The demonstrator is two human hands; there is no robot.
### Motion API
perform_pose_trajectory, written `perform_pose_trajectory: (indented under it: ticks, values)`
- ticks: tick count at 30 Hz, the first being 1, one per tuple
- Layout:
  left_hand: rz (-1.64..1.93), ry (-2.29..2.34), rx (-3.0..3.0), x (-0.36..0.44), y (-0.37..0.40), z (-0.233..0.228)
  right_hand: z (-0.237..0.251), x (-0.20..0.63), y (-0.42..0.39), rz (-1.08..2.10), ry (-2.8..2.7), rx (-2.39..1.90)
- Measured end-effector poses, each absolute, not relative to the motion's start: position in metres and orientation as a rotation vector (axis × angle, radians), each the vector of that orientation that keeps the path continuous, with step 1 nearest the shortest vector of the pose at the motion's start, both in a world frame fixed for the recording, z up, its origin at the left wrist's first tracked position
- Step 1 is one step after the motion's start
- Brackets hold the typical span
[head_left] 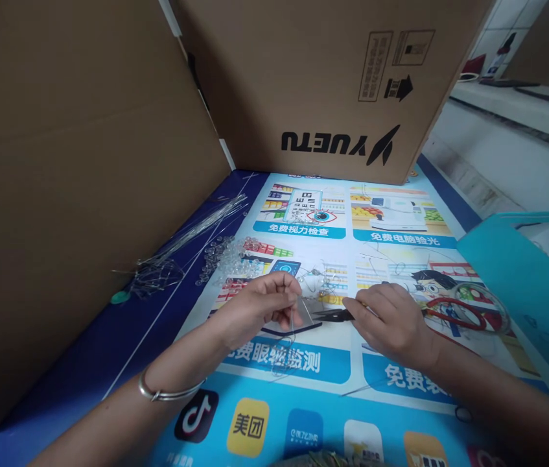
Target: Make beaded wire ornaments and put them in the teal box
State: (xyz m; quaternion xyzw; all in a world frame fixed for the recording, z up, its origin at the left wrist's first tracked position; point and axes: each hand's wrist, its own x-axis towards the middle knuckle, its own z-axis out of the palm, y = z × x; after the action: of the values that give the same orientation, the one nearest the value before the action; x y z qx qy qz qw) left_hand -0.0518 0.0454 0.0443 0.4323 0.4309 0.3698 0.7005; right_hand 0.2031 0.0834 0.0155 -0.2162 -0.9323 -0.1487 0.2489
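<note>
My left hand (pixel 267 305) is closed, thumb and fingers pinching a thin wire (pixel 307 310) whose end points towards the pliers. In my right hand (pixel 393 321) is a pair of pliers with slim dark jaws (pixel 332 316), their tips beside the wire. Most of the grip is hidden by my fingers. Red looped handles (pixel 456 310) show just right of that hand; whether they belong to the same pliers I cannot tell. Beyond my left hand lies a heap of clear beads (pixel 233 258). A fine chain or wire piece (pixel 284 357) lies below the left fingers.
A bundle of thin wires (pixel 196 227) lies at the left, by a tall cardboard panel (pixel 84 162). Another cardboard panel (pixel 323 84) stands at the back. A clear round dish (pixel 490 305) and a teal box (pixel 522 279) are on the right. The printed sheet (pixel 274 421) covers the table.
</note>
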Motion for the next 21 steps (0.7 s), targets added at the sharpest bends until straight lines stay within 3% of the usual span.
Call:
perform_pose_trajectory:
  ticks: [21]
  values:
    - [0.866,0.975,0.947,-0.041,0.047,0.045,0.032,0.208,0.086,-0.601,-2.525,-0.474]
